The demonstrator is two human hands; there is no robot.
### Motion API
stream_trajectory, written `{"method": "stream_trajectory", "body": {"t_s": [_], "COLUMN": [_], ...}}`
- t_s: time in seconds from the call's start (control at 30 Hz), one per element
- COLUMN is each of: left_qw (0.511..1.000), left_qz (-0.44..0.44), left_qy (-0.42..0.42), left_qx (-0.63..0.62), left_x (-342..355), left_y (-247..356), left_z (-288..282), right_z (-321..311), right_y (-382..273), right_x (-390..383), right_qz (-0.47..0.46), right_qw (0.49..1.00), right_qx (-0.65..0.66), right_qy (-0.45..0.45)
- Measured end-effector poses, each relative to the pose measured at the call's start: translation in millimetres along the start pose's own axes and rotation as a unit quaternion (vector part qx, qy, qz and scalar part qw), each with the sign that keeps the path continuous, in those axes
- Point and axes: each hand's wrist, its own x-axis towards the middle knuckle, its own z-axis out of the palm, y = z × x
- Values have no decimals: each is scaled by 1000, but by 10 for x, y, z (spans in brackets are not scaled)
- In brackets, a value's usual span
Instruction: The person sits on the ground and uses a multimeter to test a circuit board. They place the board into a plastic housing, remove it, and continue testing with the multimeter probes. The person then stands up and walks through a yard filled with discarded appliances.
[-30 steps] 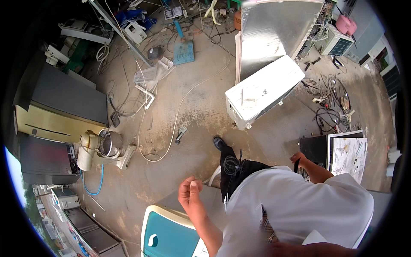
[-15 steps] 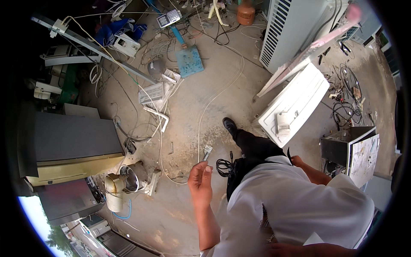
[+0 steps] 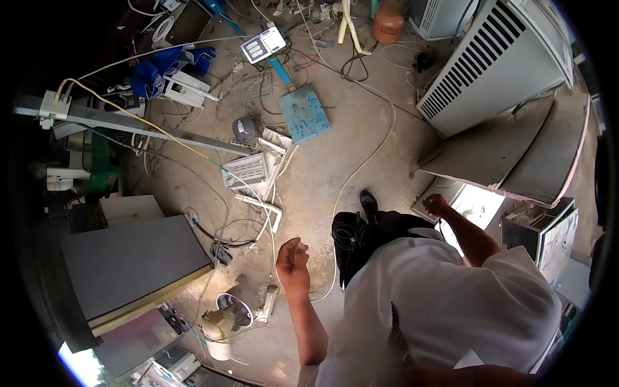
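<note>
My left hand (image 3: 293, 261) hangs over the floor left of my body, its fingers loosely curled and the thumb against them; nothing shows in it. Out to the front right, my right hand (image 3: 437, 205) is closed. A thin dark thing shows just below that fist, too small to name. A bundle of black cable (image 3: 348, 235) lies against my dark trousers, between the hands; what carries it is hidden. Beyond the right hand stands a curved grey panel (image 3: 500, 142) with a pinkish edge, and a white panel (image 3: 480, 209) lies partly hidden below it.
A blue platform scale (image 3: 304, 115) stands ahead, near a white louvred grille (image 3: 245, 171). Pale cable (image 3: 390, 122) loops across the floor. A large white slatted casing (image 3: 480, 64) stands at the right, a grey cabinet (image 3: 135, 258) at the left, and an orange-brown gas cylinder (image 3: 388, 22) far off.
The view has moved forward and turned, with one shoe stepping ahead. My right hand has swung from beside my waist out to the front. The pink-edged panel now shows its broad face.
</note>
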Motion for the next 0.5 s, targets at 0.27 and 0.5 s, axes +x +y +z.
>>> {"method": "stream_trajectory", "body": {"t_s": [0.27, 0.5], "left_qw": [999, 993], "left_qz": [-22, -85], "left_qy": [-25, -80], "left_qx": [-20, -25], "left_x": [1908, 4205], "left_y": [399, 913], "left_z": [-124, -17], "right_z": [-433, -82], "right_y": [-1804, -2638], "right_x": [780, 1315], "right_qz": [-15, 35], "right_qw": [996, 995], "right_qx": [3, 55], "right_qy": [85, 76]}}
